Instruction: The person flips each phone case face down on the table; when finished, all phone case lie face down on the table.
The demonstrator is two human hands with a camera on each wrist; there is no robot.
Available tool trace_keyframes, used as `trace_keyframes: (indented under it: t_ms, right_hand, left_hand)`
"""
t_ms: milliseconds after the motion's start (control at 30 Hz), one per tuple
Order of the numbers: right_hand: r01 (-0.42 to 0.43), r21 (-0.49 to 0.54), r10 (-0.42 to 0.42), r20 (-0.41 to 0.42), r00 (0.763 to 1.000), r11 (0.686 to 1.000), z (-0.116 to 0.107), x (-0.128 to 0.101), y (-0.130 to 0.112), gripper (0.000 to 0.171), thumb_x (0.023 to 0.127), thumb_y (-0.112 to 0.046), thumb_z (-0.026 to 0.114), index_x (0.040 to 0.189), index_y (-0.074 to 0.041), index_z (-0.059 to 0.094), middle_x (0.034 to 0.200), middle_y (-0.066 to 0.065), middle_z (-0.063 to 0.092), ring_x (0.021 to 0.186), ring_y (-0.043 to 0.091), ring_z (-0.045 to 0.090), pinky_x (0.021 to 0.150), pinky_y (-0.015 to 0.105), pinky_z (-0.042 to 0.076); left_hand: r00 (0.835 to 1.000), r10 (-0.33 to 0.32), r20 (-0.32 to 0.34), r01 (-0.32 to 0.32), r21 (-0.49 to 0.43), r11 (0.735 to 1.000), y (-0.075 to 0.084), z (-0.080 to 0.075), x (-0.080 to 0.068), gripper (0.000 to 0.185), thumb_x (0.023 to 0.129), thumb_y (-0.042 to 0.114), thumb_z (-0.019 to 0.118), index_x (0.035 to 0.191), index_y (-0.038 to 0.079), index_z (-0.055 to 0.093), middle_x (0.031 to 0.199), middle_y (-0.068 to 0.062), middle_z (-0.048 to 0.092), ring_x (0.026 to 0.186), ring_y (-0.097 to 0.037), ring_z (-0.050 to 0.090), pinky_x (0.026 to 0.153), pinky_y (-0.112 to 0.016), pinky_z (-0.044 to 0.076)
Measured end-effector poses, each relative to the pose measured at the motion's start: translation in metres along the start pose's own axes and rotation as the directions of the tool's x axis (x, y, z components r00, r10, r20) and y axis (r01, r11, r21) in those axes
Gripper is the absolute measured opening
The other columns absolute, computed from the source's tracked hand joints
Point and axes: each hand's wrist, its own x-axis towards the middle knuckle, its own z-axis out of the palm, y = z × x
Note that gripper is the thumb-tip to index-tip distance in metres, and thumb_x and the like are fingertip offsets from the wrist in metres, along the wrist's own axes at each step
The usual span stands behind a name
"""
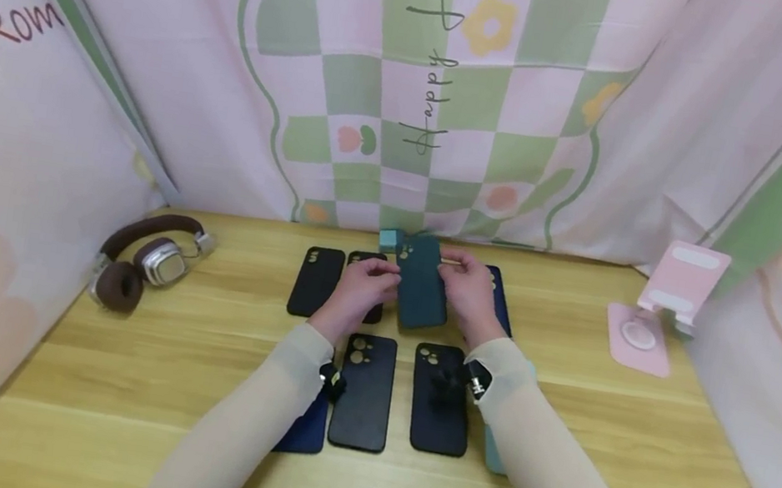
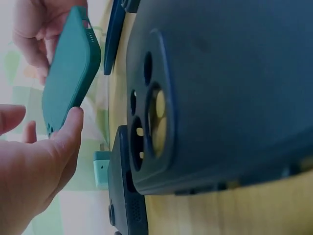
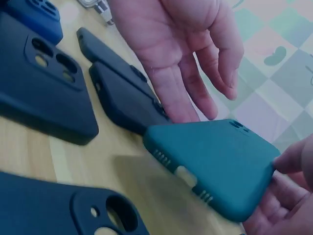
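Nearest, bare wooden surface [image 1: 109,404] is being left free at the front edge, before two black cases [image 1: 365,392] lying flat between the sleeves. Beyond them, the teal case [image 1: 421,282] is being held above the surface, pinched by the right hand [image 1: 469,289]; the left hand [image 1: 363,286] is being kept beside it, fingers [image 3: 195,93] relaxed. Headphones [image 1: 145,262] are lying far left.

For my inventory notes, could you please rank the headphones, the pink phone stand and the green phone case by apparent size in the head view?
1. Headphones, widest.
2. Pink phone stand, nearly alike, so this order is unsure.
3. Green phone case, partly covered by both hands.
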Motion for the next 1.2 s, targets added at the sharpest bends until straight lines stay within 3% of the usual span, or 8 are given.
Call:
trace_keyframes:
  t_ms: [200,433,667,800,967,1100,1200]
  right_hand:
    - [-0.066,0.008,0.066,0.04,0.997,0.998,-0.006,-0.002,0.003,0.036,0.094,-0.005,0.055,0.129,-0.005,0.061,0.107,0.016,0.065,0.068,0.017,0.055,0.056,0.027,0.045]
    - [-0.137,-0.027,0.138,0.093,0.986,0.99,-0.018,-0.003,0.008,0.038,0.095,-0.003,0.051,0.133,-0.003,0.058,0.118,0.018,0.061,0.089,0.026,0.063,0.074,0.034,0.054]
    - [-0.135,-0.071,0.143,0.123,0.982,0.988,-0.036,-0.007,0.011,0.038,0.099,-0.011,0.052,0.135,0.001,0.054,0.126,0.02,0.059,0.106,0.033,0.063,0.089,0.042,0.052]
    - [-0.112,-0.032,0.115,0.145,0.983,0.993,-0.048,-0.007,0.014,0.038,0.1,-0.009,0.048,0.135,0.006,0.052,0.126,0.025,0.058,0.107,0.039,0.061,0.09,0.047,0.051]
    - [-0.106,-0.011,0.106,0.136,0.985,0.994,-0.061,-0.007,0.017,0.037,0.098,-0.008,0.049,0.132,0.008,0.052,0.123,0.027,0.057,0.105,0.039,0.06,0.085,0.042,0.054]
    - [-0.089,-0.016,0.09,0.09,0.992,0.996,-0.072,-0.008,0.02,0.037,0.096,-0.008,0.053,0.13,0.008,0.055,0.12,0.024,0.058,0.1,0.035,0.06,0.08,0.037,0.056]
    - [-0.077,-0.052,0.08,0.068,0.994,0.996,-0.08,-0.009,0.022,0.037,0.096,-0.008,0.053,0.129,0.008,0.055,0.12,0.023,0.058,0.103,0.036,0.059,0.08,0.034,0.054]
  left_hand:
    - [1.0,-0.002,-0.004,0.003,0.07,0.998,0.0,0.002,-0.001,0.025,0.098,0.007,0.057,0.119,-0.003,0.062,0.12,-0.016,0.058,0.107,-0.031,0.063,0.096,-0.044,0.048]
    - [0.996,-0.057,0.068,0.045,0.161,0.986,0.003,0.008,0.002,0.031,0.1,0.018,0.056,0.126,0.001,0.06,0.13,-0.01,0.056,0.12,-0.026,0.056,0.1,-0.041,0.046]
    - [0.986,-0.079,0.15,0.041,0.243,0.969,0.005,0.021,0.002,0.038,0.101,0.02,0.056,0.131,-0.002,0.055,0.131,-0.009,0.054,0.125,-0.023,0.051,0.103,-0.038,0.043]
    - [0.982,-0.08,0.171,0.038,0.235,0.971,0.007,0.029,-0.001,0.037,0.101,0.019,0.055,0.129,-0.004,0.055,0.131,-0.01,0.054,0.125,-0.026,0.051,0.101,-0.038,0.045]
    - [0.967,-0.085,0.239,0.028,0.234,0.972,0.007,0.045,-0.004,0.037,0.101,0.02,0.053,0.129,-0.004,0.054,0.134,-0.013,0.052,0.125,-0.031,0.05,0.102,-0.042,0.044]
    - [0.956,-0.117,0.269,0.023,0.331,0.943,0.003,0.063,-0.002,0.038,0.101,0.027,0.054,0.13,0.002,0.056,0.128,-0.005,0.057,0.122,-0.028,0.052,0.1,-0.044,0.044]
    - [0.954,-0.169,0.248,0.059,0.396,0.916,-0.001,0.077,-0.001,0.037,0.1,0.03,0.056,0.128,0.006,0.058,0.125,-0.002,0.058,0.121,-0.025,0.054,0.097,-0.043,0.047]
